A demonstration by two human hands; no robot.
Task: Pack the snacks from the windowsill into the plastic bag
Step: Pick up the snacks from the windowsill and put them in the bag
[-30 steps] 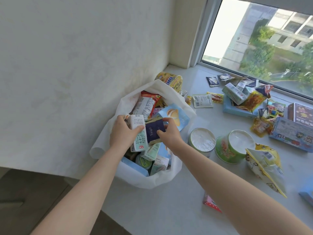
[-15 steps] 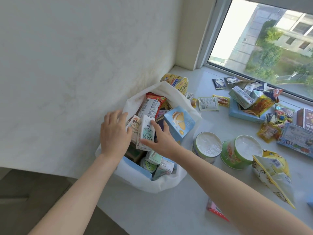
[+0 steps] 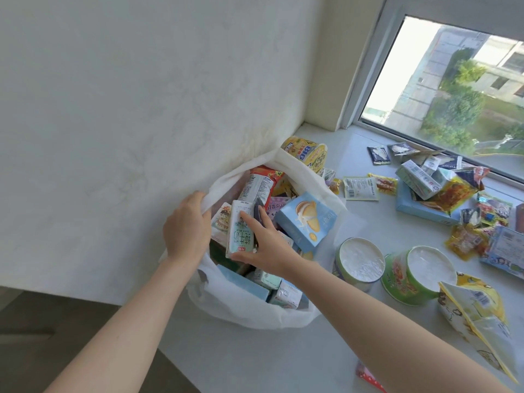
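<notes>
Since 1 s ago your L hand (image 3: 185, 228) has let go of the carton (image 3: 238, 239) & now grips the bag (image 3: 255, 313) rim, fingers curled over the edge by the wall. R hand (image 3: 269, 245) pinches the carton, thumb under its end, index on its face. Carton stands upright inside bag. More snacks (image 3: 442, 194) lie on the sill (image 3: 283, 358), right of bag.
</notes>
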